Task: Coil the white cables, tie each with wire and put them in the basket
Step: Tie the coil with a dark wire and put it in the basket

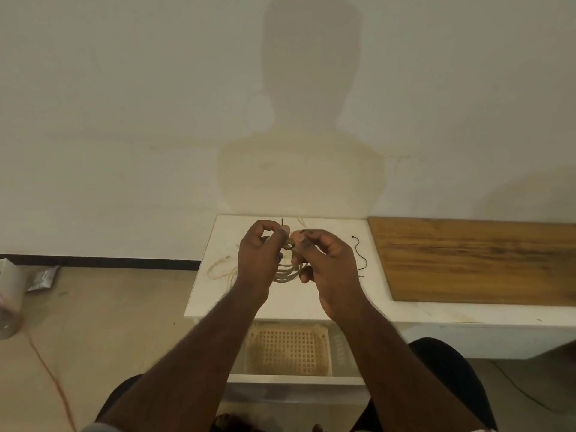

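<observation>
Both hands hold a coiled white cable (285, 274) above the white table (280, 299). My left hand (260, 260) pinches one end of a dark tie wire (283, 224) that wraps the top of the coil. My right hand (327, 263) pinches the wire's other end beside it. The coil's loops hang down between my palms. A loose white cable (219, 269) lies on the table to the left. Another dark wire (361, 255) lies on the table to the right. A cream plastic basket (288, 349) sits below the table's front edge, between my forearms.
A wooden board (480, 260) covers the surface to the right of the table. A white wall stands close behind. On the floor at far left are a clear container (11, 300) and a foil packet (42, 279). A thin orange cord (51, 375) runs along the floor.
</observation>
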